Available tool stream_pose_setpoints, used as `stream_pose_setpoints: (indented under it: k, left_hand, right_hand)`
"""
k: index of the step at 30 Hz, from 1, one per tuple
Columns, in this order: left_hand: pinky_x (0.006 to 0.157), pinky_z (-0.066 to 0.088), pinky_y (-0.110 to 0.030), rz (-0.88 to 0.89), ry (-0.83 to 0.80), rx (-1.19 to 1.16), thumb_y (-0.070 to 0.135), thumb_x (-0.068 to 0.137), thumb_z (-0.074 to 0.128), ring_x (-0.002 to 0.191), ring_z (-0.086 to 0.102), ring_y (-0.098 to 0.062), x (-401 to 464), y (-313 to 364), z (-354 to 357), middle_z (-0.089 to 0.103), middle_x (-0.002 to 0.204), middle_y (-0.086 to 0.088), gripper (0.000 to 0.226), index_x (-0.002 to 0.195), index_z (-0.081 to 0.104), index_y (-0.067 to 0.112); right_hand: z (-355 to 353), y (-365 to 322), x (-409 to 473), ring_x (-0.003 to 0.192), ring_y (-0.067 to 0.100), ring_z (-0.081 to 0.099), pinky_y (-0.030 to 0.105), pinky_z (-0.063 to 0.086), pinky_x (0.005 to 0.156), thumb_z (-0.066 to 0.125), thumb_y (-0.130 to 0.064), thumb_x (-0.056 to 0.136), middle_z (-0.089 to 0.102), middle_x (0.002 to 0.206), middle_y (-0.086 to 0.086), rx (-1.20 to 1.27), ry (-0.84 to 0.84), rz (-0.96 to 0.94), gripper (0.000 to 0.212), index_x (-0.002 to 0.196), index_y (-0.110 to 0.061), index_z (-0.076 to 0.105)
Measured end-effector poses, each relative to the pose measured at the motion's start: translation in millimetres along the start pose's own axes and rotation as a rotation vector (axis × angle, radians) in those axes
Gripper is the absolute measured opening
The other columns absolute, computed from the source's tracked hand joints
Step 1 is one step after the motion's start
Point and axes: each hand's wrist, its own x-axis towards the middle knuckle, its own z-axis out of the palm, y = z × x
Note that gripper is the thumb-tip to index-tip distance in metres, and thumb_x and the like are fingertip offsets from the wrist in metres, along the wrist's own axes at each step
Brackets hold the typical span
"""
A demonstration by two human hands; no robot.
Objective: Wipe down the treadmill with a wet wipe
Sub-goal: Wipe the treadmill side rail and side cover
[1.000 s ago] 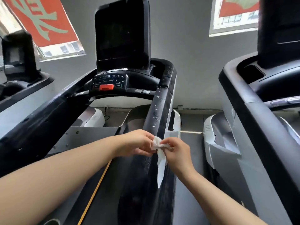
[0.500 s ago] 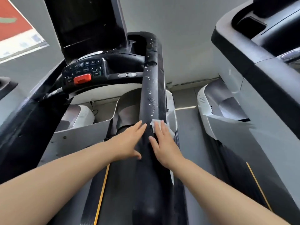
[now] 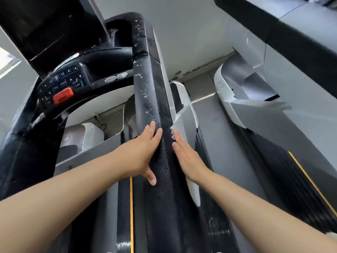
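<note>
Black handrail [image 3: 155, 99] between flat left hand [image 3: 140, 154] and flat right hand [image 3: 187, 157] over wipe [image 3: 173, 131].

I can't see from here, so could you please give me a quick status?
Both hands flat: left hand on black treadmill handrail, right hand pressing white wet wipe. Droplets ahead. Nothing blocking.

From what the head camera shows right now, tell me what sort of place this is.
Probably a gym: a treadmill console with a red stop button, a second treadmill alongside, and hands flat on a wet handrail.
</note>
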Motion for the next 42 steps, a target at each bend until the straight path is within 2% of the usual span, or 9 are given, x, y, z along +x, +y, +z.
stream_pose_setpoints:
  k: [8,13,17,20,22,24,33,37,42]
  left_hand:
    - [0.11,0.014,-0.021,-0.014,-0.013,-0.003,0.042,0.055,0.086,0.145,-0.01,-0.019,-0.5,3.9,-2.6,-0.026,0.154,-0.011,0.141,0.148,-0.015,0.01]
    - [0.112,0.013,-0.022,-0.031,-0.021,-0.008,0.04,0.055,0.086,0.144,-0.011,-0.021,1.4,4.6,-3.3,-0.026,0.153,-0.012,0.141,0.148,-0.016,0.009]
    - [0.111,0.011,-0.021,-0.031,-0.031,-0.035,0.04,0.055,0.087,0.144,-0.015,-0.019,0.8,4.0,-2.5,-0.026,0.154,-0.011,0.141,0.148,-0.015,0.01]
    - [0.11,0.011,-0.019,-0.037,-0.041,-0.027,0.041,0.053,0.087,0.144,-0.014,-0.019,0.7,3.8,-2.8,-0.026,0.154,-0.011,0.143,0.148,-0.014,0.011]
    - [0.11,0.013,-0.019,-0.047,-0.035,0.001,0.042,0.051,0.087,0.145,-0.011,-0.019,0.4,3.1,-3.1,-0.025,0.154,-0.011,0.144,0.148,-0.014,0.011]
    - [0.109,0.014,-0.018,-0.05,-0.038,0.016,0.043,0.05,0.087,0.145,-0.007,-0.019,0.2,4.1,-2.9,-0.024,0.154,-0.011,0.144,0.148,-0.014,0.011]
    - [0.111,0.008,-0.02,-0.078,-0.054,-0.012,0.037,0.05,0.088,0.145,-0.009,-0.021,0.3,9.2,-5.9,-0.023,0.155,-0.013,0.143,0.149,-0.012,0.009]
    - [0.114,0.01,-0.026,-0.089,-0.046,0.001,0.037,0.049,0.088,0.145,-0.008,-0.023,0.4,8.7,-5.9,-0.021,0.155,-0.013,0.143,0.149,-0.01,0.009]
    - [0.113,0.015,-0.027,-0.087,-0.031,0.019,0.039,0.046,0.088,0.146,-0.001,-0.025,-1.0,9.4,-5.0,-0.016,0.156,-0.014,0.143,0.15,-0.006,0.007]
  right_hand:
    - [12.9,38.8,-76.5,0.139,-0.013,0.002,0.012,0.001,0.114,0.026,-0.034,0.097,0.008,0.153,-0.026,0.078,-0.029,-0.124,0.048,0.141,-0.041,0.009]
    - [-9.2,20.8,15.5,0.143,-0.002,0.007,0.009,0.002,0.111,0.023,-0.025,0.105,0.01,0.156,-0.013,0.112,-0.036,-0.002,0.046,0.15,-0.022,0.012]
    - [-18.9,22.8,61.2,0.143,0.002,0.01,0.011,0.005,0.108,0.017,-0.027,0.106,0.014,0.155,-0.013,0.066,-0.021,0.015,0.047,0.151,-0.022,0.009]
    - [-14.5,39.0,17.0,0.139,-0.007,0.01,-0.002,0.0,0.103,0.02,-0.023,0.105,0.008,0.149,-0.026,0.065,-0.065,-0.042,0.046,0.149,-0.026,0.003]
    - [-4.9,53.0,-42.9,0.135,-0.018,0.008,0.004,0.001,0.109,0.023,-0.027,0.104,0.005,0.144,-0.041,0.101,-0.102,-0.103,0.043,0.143,-0.037,0.006]
    - [11.1,63.4,-99.2,0.138,-0.014,0.005,0.012,0.002,0.114,0.025,-0.034,0.099,0.005,0.145,-0.044,0.112,-0.109,-0.178,0.045,0.142,-0.042,0.011]
    - [-9.9,34.2,8.5,0.143,-0.002,0.005,0.016,0.0,0.116,0.026,-0.025,0.104,0.007,0.156,-0.013,0.049,-0.031,-0.12,0.047,0.148,-0.023,0.008]
    - [5.3,43.0,-81.0,0.142,-0.005,-0.001,0.013,-0.001,0.114,0.023,-0.05,0.098,-0.003,0.155,-0.023,-0.048,-0.141,-0.271,0.053,0.146,-0.036,0.004]
    - [41.1,63.4,-172.8,0.141,0.011,0.021,0.013,0.004,0.113,0.006,-0.048,0.101,0.008,0.16,-0.004,-0.404,-0.125,-0.375,0.057,0.152,-0.022,0.003]
